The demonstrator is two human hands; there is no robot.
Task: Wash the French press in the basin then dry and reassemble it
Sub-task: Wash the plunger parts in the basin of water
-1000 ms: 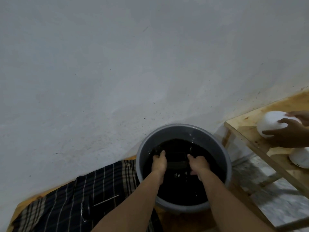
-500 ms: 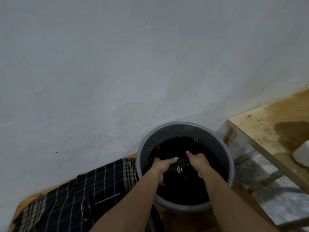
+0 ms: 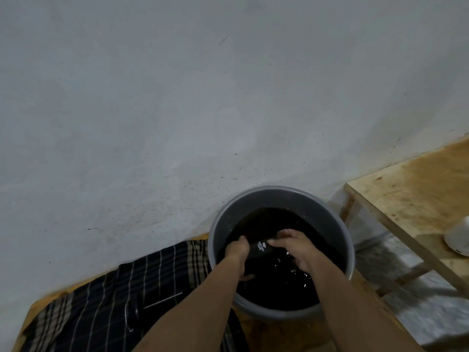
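French press body (image 3: 261, 247), dark, lying sideways in basin (image 3: 327, 217) water. Left hand (image 3: 237, 250) fingers curl round one end; right hand (image 3: 295, 246) fingers wrap other. Washing step underway. Next likely: lift out, drain, dry on checked cloth (image 3: 101, 295) beside plunger (image 3: 137, 311).

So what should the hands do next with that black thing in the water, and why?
Probably keep rubbing it under the water. The left hand and right hand both grip the dark French press body in the grey basin, half under dark water, so the washing looks unfinished. The plunger waits on the checked cloth.
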